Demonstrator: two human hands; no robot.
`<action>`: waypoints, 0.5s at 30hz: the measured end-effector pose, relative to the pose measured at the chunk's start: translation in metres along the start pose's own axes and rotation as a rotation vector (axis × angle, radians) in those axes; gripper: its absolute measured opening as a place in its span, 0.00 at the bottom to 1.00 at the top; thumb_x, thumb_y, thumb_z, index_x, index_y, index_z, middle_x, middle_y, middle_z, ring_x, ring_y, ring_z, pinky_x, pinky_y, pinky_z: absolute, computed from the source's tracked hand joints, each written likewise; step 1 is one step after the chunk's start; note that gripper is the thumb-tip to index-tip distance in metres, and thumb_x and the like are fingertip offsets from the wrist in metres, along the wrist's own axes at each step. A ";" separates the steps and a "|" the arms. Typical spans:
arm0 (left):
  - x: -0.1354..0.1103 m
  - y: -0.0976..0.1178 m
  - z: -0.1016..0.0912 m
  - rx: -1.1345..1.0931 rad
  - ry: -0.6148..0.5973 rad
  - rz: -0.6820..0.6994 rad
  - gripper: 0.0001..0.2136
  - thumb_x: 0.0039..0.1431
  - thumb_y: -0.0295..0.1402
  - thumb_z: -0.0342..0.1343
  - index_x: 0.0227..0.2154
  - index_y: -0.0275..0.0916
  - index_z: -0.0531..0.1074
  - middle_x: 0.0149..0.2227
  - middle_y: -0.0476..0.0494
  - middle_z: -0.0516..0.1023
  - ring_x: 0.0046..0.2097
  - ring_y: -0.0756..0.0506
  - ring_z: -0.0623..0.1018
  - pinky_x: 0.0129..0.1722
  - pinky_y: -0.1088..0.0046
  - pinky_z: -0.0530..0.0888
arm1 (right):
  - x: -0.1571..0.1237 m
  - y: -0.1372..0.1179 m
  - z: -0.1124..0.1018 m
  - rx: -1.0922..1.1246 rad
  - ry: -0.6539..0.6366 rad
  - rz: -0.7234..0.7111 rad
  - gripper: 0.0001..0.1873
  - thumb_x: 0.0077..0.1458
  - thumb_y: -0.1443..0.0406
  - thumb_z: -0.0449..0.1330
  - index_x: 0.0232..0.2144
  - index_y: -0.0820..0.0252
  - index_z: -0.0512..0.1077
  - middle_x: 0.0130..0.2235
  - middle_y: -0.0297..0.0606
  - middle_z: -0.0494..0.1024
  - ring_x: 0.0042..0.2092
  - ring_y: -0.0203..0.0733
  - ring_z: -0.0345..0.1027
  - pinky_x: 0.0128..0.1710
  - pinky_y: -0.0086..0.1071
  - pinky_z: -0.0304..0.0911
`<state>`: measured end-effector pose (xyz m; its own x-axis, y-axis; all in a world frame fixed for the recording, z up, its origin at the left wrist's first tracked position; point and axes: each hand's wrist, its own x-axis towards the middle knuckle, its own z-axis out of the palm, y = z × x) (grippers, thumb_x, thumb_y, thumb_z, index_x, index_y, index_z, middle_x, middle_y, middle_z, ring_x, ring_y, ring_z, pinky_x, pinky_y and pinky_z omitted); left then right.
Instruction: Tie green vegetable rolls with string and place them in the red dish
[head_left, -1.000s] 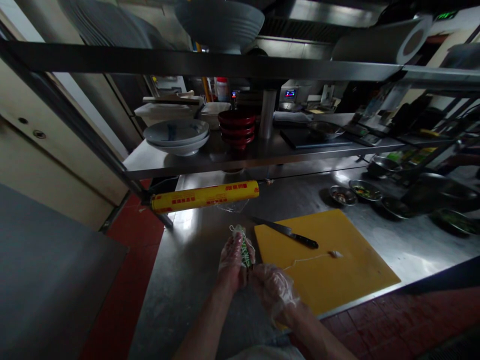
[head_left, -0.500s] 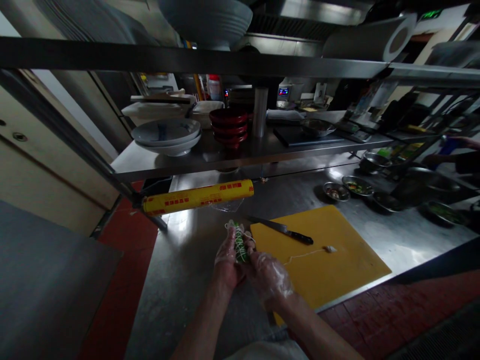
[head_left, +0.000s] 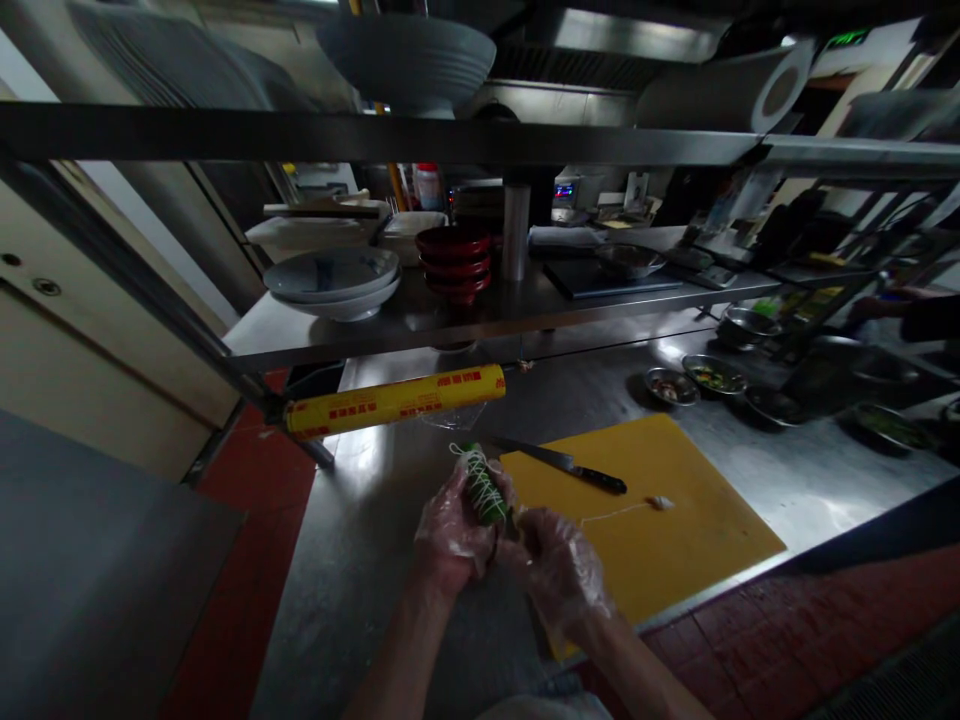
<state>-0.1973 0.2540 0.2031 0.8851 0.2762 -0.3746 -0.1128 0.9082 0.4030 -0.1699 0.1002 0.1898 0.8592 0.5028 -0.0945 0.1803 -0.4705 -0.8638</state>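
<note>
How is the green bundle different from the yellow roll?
The green bundle is short; the yellow roll is much longer. The bundle is crisscrossed with white string, while the roll carries red print. The left hand holds the bundle; no hand touches the roll. Both are roughly tube-shaped.

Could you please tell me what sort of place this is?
Most likely a restaurant kitchen: there is a steel counter with a knife on a yellow board, and stacked red bowls on the shelf above.
</note>
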 end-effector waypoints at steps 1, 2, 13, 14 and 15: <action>-0.001 0.001 0.001 -0.007 0.001 0.009 0.17 0.52 0.32 0.75 0.44 0.37 0.78 0.40 0.42 0.83 0.41 0.43 0.83 0.41 0.68 0.84 | 0.001 -0.001 -0.003 0.053 0.007 0.002 0.13 0.54 0.55 0.64 0.31 0.59 0.74 0.27 0.31 0.71 0.29 0.35 0.63 0.29 0.29 0.53; -0.002 0.001 0.002 0.002 -0.003 0.028 0.18 0.51 0.31 0.75 0.44 0.37 0.79 0.42 0.41 0.84 0.43 0.42 0.84 0.42 0.67 0.84 | 0.002 -0.002 -0.005 0.097 0.001 -0.010 0.15 0.54 0.53 0.63 0.32 0.59 0.74 0.27 0.31 0.71 0.30 0.36 0.63 0.30 0.29 0.54; 0.003 -0.024 0.003 0.265 0.112 0.220 0.28 0.47 0.50 0.77 0.45 0.38 0.78 0.32 0.46 0.82 0.35 0.42 0.83 0.32 0.71 0.79 | 0.004 0.002 0.006 0.388 -0.139 -0.012 0.20 0.59 0.50 0.57 0.25 0.59 0.67 0.25 0.31 0.64 0.28 0.34 0.53 0.27 0.30 0.49; 0.003 -0.025 0.002 0.276 0.136 0.219 0.29 0.47 0.52 0.76 0.46 0.39 0.78 0.31 0.47 0.80 0.33 0.43 0.82 0.30 0.72 0.78 | 0.002 0.003 0.006 0.359 -0.142 -0.018 0.20 0.59 0.50 0.58 0.25 0.59 0.67 0.24 0.30 0.63 0.28 0.34 0.53 0.27 0.31 0.48; 0.003 -0.027 0.001 0.284 0.150 0.216 0.29 0.47 0.53 0.76 0.46 0.40 0.77 0.31 0.49 0.80 0.31 0.45 0.81 0.28 0.73 0.77 | 0.000 0.004 0.006 0.332 -0.147 -0.027 0.20 0.59 0.50 0.58 0.24 0.59 0.66 0.24 0.30 0.63 0.28 0.34 0.53 0.27 0.31 0.47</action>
<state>-0.1911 0.2302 0.1922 0.7766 0.5132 -0.3653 -0.1412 0.7070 0.6930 -0.1723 0.1029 0.1837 0.7739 0.6220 -0.1191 0.0160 -0.2072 -0.9782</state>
